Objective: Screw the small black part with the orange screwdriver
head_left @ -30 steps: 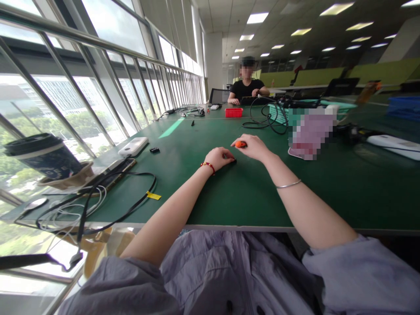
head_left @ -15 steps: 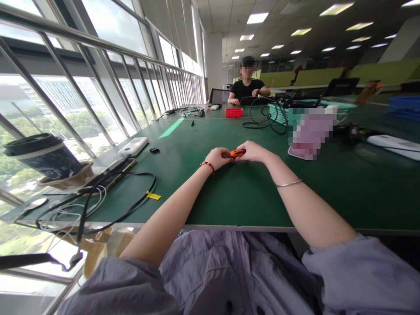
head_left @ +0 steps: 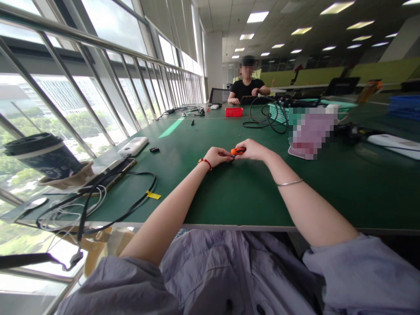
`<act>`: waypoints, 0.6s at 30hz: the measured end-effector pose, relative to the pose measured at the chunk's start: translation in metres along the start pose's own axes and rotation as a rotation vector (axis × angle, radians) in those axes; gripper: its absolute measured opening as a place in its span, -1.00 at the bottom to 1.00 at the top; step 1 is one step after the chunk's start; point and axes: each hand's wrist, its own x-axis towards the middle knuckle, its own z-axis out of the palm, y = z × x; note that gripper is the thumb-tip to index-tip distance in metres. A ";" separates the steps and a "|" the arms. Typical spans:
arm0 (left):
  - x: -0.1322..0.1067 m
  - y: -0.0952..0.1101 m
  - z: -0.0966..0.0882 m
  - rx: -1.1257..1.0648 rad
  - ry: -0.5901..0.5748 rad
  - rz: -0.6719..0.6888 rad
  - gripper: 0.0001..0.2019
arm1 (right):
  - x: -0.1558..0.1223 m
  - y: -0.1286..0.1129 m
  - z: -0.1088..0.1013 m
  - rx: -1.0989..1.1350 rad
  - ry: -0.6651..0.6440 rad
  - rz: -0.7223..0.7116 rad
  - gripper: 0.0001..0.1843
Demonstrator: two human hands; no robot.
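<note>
My right hand (head_left: 254, 151) pinches a small orange-handled tool (head_left: 238, 151) over the green table (head_left: 243, 192). My left hand (head_left: 217, 156) is curled close against the tool's tip, its fingers closed on something small and dark that I cannot make out. Both hands meet near the middle of the table, just above its surface. A red bead bracelet is on my left wrist and a thin silver bangle on my right forearm.
A paper cup (head_left: 42, 155), a tablet (head_left: 111, 170) and tangled cables (head_left: 98, 197) lie at the left. A white box (head_left: 133, 146), a red tray (head_left: 233, 112), black cables (head_left: 267, 118) and a white device (head_left: 393, 144) lie farther off. A person (head_left: 247, 87) sits at the far end.
My right hand brought the orange tool down and left to meet my left hand. Both hands then lifted slightly and drew together.
</note>
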 end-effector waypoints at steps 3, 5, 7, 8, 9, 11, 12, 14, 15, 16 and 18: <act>-0.001 0.000 -0.001 0.017 -0.002 0.013 -0.79 | 0.000 0.001 0.000 0.016 0.001 -0.008 -0.69; -0.001 0.000 -0.001 0.050 0.005 0.032 -0.77 | 0.001 0.002 0.000 0.019 -0.001 -0.008 -0.69; -0.001 0.000 -0.002 0.089 0.015 0.050 -0.76 | 0.001 0.003 0.001 0.017 -0.003 -0.005 -0.69; -0.001 0.000 -0.002 0.108 0.018 0.058 -0.76 | 0.001 0.004 0.001 0.016 -0.004 -0.003 -0.68; -0.001 0.000 -0.002 0.125 0.018 0.064 -0.76 | 0.001 0.004 0.001 0.015 -0.005 -0.001 -0.68; -0.001 0.000 -0.003 0.152 0.015 0.076 -0.77 | 0.001 0.004 0.001 0.014 -0.009 0.003 -0.67; -0.001 0.001 -0.003 0.165 0.013 0.083 -0.78 | 0.001 0.004 0.001 0.015 -0.012 0.005 -0.67; -0.001 0.003 -0.003 0.200 0.007 0.098 -0.79 | 0.001 0.005 0.001 0.012 -0.019 0.010 -0.67; -0.001 0.004 -0.003 0.227 0.005 0.107 -0.80 | 0.001 0.005 0.001 0.010 -0.020 0.013 -0.67; -0.002 0.005 -0.003 0.263 0.006 0.117 -0.80 | 0.001 0.005 0.001 0.003 -0.020 0.017 -0.67; -0.003 0.008 -0.002 0.353 0.020 0.139 -0.82 | 0.001 0.005 0.001 -0.017 -0.020 0.022 -0.69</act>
